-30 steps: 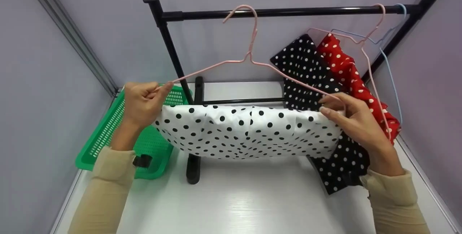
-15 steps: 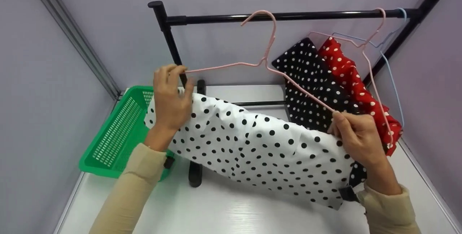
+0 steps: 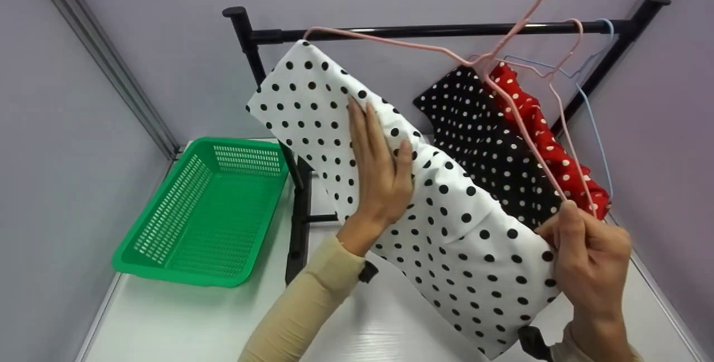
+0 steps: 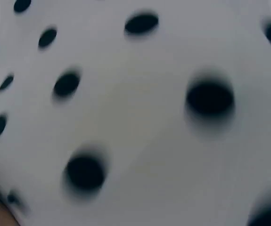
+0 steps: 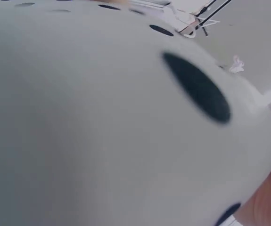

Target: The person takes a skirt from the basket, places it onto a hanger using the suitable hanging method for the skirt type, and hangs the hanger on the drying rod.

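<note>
A white cloth with black dots [image 3: 474, 261] hangs folded over a pink hanger [image 3: 519, 111], which is tilted with its right end low. My right hand [image 3: 594, 256] grips the hanger's low right end beside the cloth's edge. Flat against the cloth's front lies my left hand [image 3: 382, 172], its fingers straight. The hanger's hook rises above the rack's bar and appears apart from it. Dotted cloth [image 4: 140, 113] fills nearly all of the left wrist view. In the right wrist view the same cloth [image 5: 102, 117] covers most of the picture.
A black rack's bar [image 3: 446, 31] runs across the back. On its right end hang another pink hanger [image 3: 566, 128] and a blue hanger [image 3: 597, 122], with a black dotted cloth [image 3: 474, 128] and a red dotted cloth [image 3: 574, 172]. A green basket [image 3: 125, 256] stands at the left.
My left hand has left the hanger's left end and moved right onto the cloth. The hanger has risen and shifted right, and its left end has swung up with the cloth.
</note>
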Demonstrator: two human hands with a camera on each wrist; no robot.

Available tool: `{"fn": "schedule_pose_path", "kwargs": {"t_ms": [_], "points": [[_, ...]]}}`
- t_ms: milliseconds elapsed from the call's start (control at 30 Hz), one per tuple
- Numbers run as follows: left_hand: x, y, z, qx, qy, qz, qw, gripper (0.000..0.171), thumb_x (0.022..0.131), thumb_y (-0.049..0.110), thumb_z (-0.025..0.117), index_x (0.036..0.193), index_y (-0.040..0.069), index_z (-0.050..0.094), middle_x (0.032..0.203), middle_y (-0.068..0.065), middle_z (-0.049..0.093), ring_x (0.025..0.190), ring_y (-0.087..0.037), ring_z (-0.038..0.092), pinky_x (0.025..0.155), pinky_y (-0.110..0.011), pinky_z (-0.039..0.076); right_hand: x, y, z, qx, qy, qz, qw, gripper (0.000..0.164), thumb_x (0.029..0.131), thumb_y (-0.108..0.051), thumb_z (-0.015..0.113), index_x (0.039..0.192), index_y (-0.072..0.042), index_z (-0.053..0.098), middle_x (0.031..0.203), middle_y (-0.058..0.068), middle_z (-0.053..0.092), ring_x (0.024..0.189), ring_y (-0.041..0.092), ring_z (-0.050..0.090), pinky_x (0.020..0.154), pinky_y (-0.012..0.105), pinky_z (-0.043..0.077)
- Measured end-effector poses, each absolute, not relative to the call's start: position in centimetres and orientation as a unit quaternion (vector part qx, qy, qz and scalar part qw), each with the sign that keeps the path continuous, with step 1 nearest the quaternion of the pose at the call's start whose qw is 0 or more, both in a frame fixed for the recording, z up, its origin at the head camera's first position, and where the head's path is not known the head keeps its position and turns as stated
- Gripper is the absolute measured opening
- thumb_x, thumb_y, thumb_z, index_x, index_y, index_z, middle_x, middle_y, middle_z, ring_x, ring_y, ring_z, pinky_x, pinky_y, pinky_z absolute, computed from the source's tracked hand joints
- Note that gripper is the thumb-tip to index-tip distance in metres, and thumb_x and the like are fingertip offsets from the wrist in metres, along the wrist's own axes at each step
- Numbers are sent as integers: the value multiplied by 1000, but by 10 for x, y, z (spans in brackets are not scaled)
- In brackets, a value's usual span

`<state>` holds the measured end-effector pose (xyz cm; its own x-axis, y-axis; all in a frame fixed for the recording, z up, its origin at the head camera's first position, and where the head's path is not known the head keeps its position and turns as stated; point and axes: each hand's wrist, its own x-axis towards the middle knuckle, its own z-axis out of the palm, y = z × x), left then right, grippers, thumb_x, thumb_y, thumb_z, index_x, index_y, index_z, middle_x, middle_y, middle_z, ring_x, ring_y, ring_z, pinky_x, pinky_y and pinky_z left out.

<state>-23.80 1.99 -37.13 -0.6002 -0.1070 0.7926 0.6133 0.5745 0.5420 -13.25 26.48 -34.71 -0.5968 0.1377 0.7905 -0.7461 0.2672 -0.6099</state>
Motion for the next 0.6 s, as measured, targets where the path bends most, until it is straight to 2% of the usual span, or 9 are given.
{"fn": "schedule_pose_path", "kwargs": {"t_ms": [167,333,467,600], "points": [[-230,60,-387,-194,-772,-482,365,86,107,56,21,159,-2,-15,168,-20,-19,157,-34,-12,127,-50,-1,-112,270,-353,164,-715,547,403,45,99,10,49,57,8,63,48,-3,42,44,2,35,42,17,25],[-222,84,-399,-204,-790,-492,305,88,106,61,18,160,1,-14,168,-16,-22,157,-30,-14,127,-48,-1,-92,276,-358,97,-737,533,403,46,102,4,52,57,6,65,47,-4,42,41,2,34,39,20,22],[-220,98,-405,-209,-808,-490,252,88,104,64,17,162,5,-12,168,-11,-24,157,-27,-15,127,-49,2,-93,274,-364,54,-753,520,398,49,103,-2,54,55,3,64,45,-3,45,39,2,36,36,20,23],[-223,112,-410,-228,-814,-494,203,84,106,60,19,161,8,-17,168,-7,-27,156,-22,-17,126,-48,1,-105,269,-367,24,-764,498,410,50,103,-5,55,55,1,64,43,-4,45,38,1,36,35,18,24]]}}
